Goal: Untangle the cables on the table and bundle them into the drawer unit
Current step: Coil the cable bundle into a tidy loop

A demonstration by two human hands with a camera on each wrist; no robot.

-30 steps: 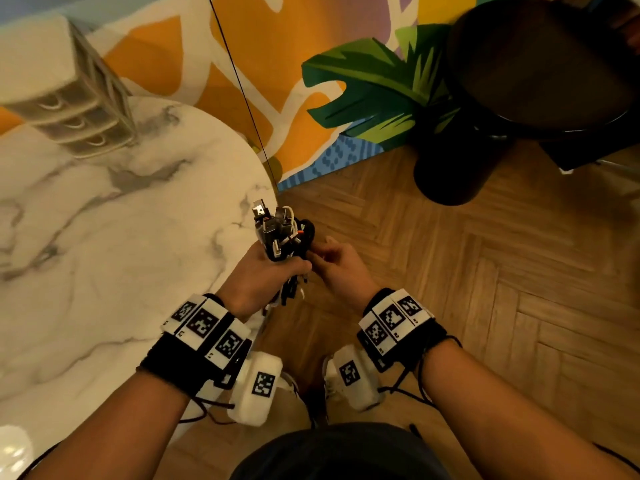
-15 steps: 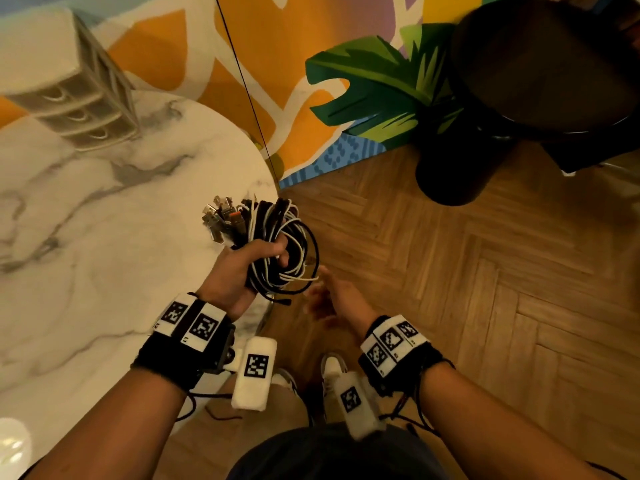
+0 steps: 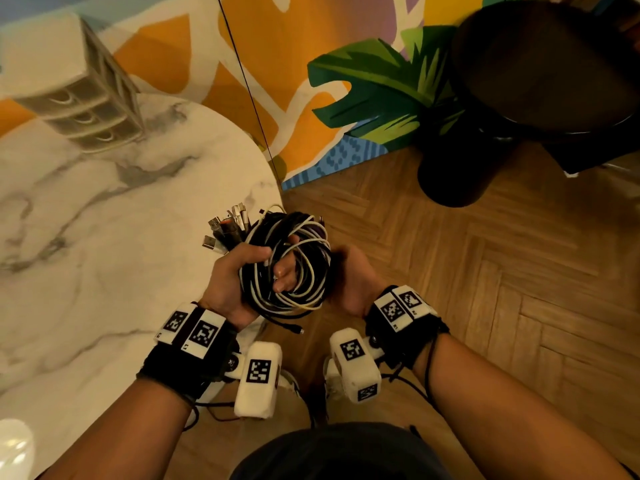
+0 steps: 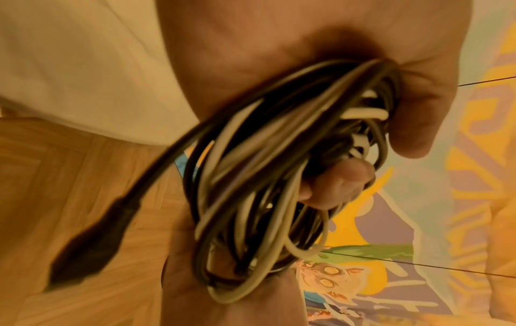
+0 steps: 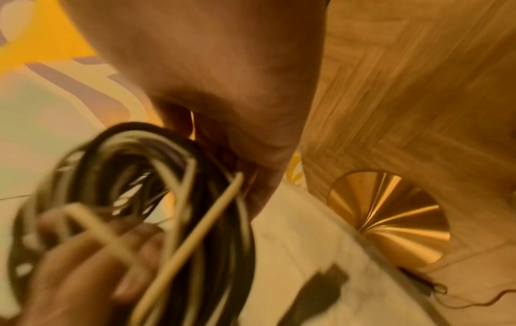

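A coil of black and white cables [image 3: 304, 271] hangs in the air just off the marble table's edge [image 3: 256, 188]. My left hand [image 3: 270, 261] grips its left side, thumb on top and fingers through the loop. Several USB plugs [image 3: 225, 230] stick out above that hand. My right hand [image 3: 341, 268] cups and holds the coil's right side, fingers hidden behind it. The left wrist view shows the coil [image 4: 265, 198] in the fist, a loose black plug [image 4: 92, 249] dangling. The right wrist view shows the blurred coil [image 5: 181, 220]. The beige drawer unit [image 3: 79, 98] stands far left, drawers closed.
A black round side table [image 3: 540, 81] stands on the wooden floor [image 3: 485, 306] to the right. A painted wall [image 3: 311, 64] runs behind, with a thin black cord [image 3: 249, 91] hanging before it. The table's gold base [image 5: 390, 216] shows below.
The left hand turned the coil flat and lifted it over the table's edge. The right hand let go, dropped away, then came back to hold the coil's right side.
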